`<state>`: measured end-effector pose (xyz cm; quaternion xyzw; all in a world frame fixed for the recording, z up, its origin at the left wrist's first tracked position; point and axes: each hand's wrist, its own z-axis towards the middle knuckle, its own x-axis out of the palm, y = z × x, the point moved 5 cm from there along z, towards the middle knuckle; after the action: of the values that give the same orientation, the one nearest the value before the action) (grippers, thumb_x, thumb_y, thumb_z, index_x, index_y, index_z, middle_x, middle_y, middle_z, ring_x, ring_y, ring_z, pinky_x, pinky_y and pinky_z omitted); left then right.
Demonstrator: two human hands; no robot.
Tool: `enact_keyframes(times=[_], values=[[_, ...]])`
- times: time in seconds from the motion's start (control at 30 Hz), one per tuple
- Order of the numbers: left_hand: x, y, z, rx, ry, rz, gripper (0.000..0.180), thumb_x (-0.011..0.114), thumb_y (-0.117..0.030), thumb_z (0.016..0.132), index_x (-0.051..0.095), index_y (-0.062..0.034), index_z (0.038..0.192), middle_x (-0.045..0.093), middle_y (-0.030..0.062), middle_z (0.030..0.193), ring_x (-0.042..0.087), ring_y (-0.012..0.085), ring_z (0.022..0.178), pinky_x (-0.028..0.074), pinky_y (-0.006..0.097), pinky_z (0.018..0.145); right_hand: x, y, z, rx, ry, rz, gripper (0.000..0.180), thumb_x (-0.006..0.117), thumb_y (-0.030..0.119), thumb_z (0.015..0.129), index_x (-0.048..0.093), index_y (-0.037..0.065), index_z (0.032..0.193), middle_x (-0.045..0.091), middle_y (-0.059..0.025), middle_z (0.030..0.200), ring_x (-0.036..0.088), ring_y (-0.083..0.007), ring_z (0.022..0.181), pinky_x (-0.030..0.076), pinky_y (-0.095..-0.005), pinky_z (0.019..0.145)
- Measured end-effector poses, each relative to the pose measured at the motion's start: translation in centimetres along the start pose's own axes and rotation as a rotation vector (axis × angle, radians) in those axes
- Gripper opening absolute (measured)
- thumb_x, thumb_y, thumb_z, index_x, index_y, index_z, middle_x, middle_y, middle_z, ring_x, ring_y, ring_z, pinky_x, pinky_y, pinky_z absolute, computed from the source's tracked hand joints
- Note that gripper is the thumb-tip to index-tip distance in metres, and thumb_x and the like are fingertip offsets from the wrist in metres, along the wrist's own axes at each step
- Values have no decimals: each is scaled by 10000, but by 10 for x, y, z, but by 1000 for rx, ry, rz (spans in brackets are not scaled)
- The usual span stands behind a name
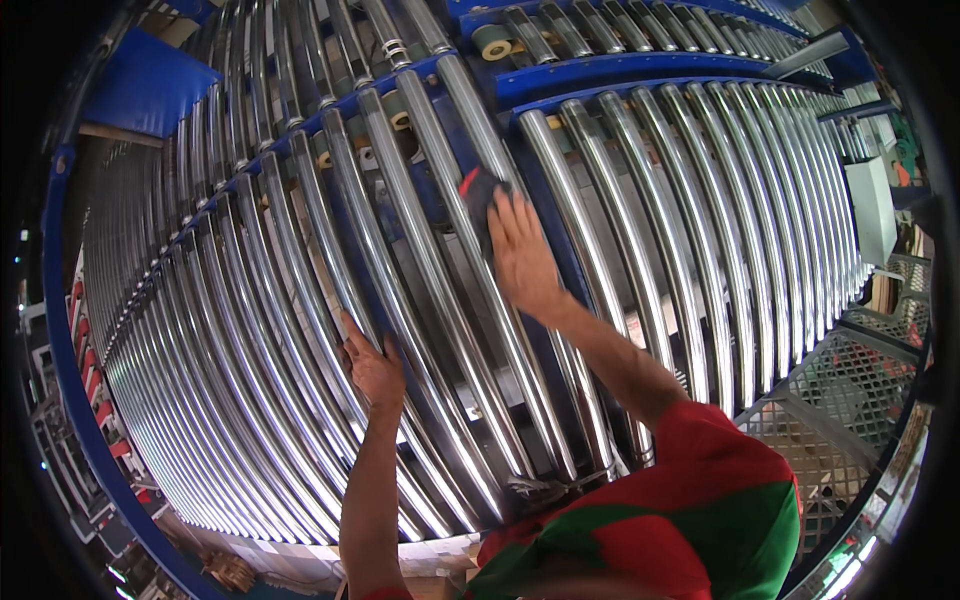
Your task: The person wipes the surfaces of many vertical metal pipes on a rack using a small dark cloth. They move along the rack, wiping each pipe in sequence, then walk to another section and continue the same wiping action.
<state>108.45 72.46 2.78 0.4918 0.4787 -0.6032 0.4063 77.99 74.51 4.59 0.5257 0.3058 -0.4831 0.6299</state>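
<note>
My right hand (pixel 525 262) is over the middle of a conveyor of long shiny metal rollers (pixel 628 215). Its fingers lie stretched across a dark cloth (pixel 482 205) with a red patch, pressing it against a roller; the palm covers part of the cloth. Lower and to the left, my left hand (pixel 375 372) rests at the rollers with thumb and fingers apart and nothing in it. Whether all its fingertips touch metal, I cannot tell.
Blue frame rails (pixel 620 72) run between the roller sections. Tan drive wheels (pixel 492 42) sit below the rollers at the back. A blue panel (pixel 150 85) stands at the far left, a white panel (pixel 872 212) at the right. Metal mesh (pixel 850 375) lies at the lower right.
</note>
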Motion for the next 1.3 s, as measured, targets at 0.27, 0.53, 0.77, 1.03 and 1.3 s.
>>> enact_keyframes(times=[0.27, 0.53, 0.77, 1.03, 1.3], values=[[6, 5, -1, -16, 53, -8, 994, 721, -138, 926, 51, -61, 1656, 614, 299, 1224, 616, 462, 1153, 366, 499, 1180, 84, -93, 246, 64, -230, -126, 515, 542, 156, 981, 466, -125, 1405, 422, -345, 1513, 426, -531, 1387, 358, -533, 1178], [4, 6, 0, -14, 65, -38, 992, 724, -151, 916, 68, -39, 1652, 597, 303, 1272, 621, 472, 1150, 333, 491, 1209, 81, -86, 229, -115, -229, -281, 513, 510, 131, 966, 476, -126, 1408, 416, -332, 1532, 407, -523, 1411, 344, -529, 1194], [10, 12, -2, -169, 180, -118, 972, 733, -176, 924, 99, -40, 1649, 608, 283, 1233, 637, 445, 1128, 358, 497, 1163, 9, -15, -33, -172, 210, -62, 428, 504, 9, 914, 562, -169, 1298, 424, -285, 1545, 352, -484, 1473, 243, -592, 1256], [12, 11, -2, -126, 121, -52, 979, 759, -189, 908, 128, -49, 1644, 582, 237, 1215, 648, 385, 1102, 554, 422, 967, -44, 30, -194, 298, 226, 252, 596, 535, 5, 973, 318, -132, 1511, 214, -348, 1622, 214, -617, 1476, 274, -648, 1213], [-2, -3, 1, -99, 128, -104, 954, 692, -149, 965, 35, -78, 1653, 554, 348, 1389, 567, 472, 1276, 376, 492, 1178, 26, -55, 113, 195, -127, 36, 539, 525, -34, 910, 466, -92, 1443, 387, -312, 1549, 387, -497, 1442, 308, -491, 1239]])
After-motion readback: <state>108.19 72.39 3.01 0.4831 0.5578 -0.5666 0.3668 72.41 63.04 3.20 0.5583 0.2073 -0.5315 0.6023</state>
